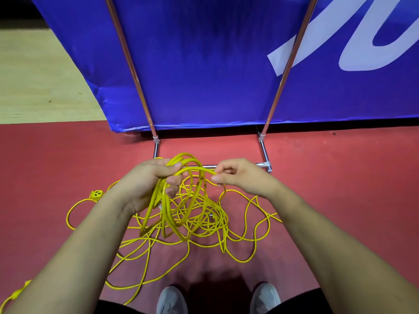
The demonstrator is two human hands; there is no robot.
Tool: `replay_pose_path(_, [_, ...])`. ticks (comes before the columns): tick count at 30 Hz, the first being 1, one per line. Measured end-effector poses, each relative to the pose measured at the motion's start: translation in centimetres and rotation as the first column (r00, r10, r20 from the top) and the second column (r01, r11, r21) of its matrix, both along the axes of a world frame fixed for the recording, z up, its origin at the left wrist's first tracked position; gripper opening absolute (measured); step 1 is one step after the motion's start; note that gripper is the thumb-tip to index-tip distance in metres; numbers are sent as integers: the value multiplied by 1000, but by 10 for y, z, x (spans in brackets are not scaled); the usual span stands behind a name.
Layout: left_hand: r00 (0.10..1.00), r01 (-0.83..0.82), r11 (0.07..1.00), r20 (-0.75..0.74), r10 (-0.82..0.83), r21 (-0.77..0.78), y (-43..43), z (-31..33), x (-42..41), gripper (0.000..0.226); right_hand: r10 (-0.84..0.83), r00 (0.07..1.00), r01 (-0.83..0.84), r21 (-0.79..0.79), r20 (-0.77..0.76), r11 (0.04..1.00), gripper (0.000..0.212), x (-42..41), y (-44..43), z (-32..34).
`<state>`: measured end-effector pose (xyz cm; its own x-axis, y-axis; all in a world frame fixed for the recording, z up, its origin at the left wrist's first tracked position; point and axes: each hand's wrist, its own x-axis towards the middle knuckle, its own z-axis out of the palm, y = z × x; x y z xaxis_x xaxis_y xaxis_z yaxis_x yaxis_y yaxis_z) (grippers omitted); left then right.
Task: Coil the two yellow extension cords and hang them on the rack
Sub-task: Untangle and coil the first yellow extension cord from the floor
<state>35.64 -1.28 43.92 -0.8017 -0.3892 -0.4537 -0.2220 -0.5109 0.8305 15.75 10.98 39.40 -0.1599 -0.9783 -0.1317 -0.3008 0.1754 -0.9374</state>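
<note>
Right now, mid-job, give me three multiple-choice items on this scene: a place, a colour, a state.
1. Where is the yellow socket end? A on the floor, left of the left hand; B on a table; C in a box.
2. What colour is the floor? A green; B red; C black.
3. What is the right hand doing? A hanging idle; B pressing the floor; C pinching a yellow cord.
A: it lies beside the left forearm. B: red on every side. C: thumb and finger meet on it.

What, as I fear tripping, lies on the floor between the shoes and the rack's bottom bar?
Head view: tangled loose yellow cord covers the red floor there.
</note>
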Motion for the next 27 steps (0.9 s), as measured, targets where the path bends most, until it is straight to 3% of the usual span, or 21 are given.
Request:
replay_pose_path(2, [1000,3,1000,1,-3,3,0,-2,1,14,61,998,-60,54,-16,997,10,-7,4,-11])
replay_pose_path(5, [999,-20,999,-47,21,36,-3,-3,3,16,192,970,-169,151,-152,974,23,-13,9,-33])
replay_pose_path(7, [991,-54,995,-118,63,80,-11,2,9,20,159,974,-130,175,-162,976,19,-23,15,-49])
replay_pose_path(9, [991,-73,996,-112,78,48,-16,7,16,11,-22,1000,22,145,3,989,5,-34,23,-58])
replay_pose_path(12, [999,-29,998,15,29,-53,-13,6,21,17,-286,933,274,84,219,958,4,-41,25,-60])
replay_pose_path(14, [996,24,999,82,-20,-49,-8,5,22,16,-372,872,370,69,318,926,9,-38,19,-58])
replay_pose_path(17, [994,16,1000,109,-15,-12,-5,8,22,18,-377,838,381,72,394,922,19,-34,12,-53])
replay_pose_path(21, [996,-20,1000,92,19,2,-4,9,19,21,-290,920,295,20,264,955,21,-23,9,-34])
replay_pose_path(25, [993,-3,1000,120,1,21,-4,10,20,22,-123,991,121,-38,-59,992,17,-10,6,-4])
replay_pose_path(27, [991,30,999,131,-35,43,-6,9,20,26,-54,990,50,-34,-130,998,16,-1,3,7])
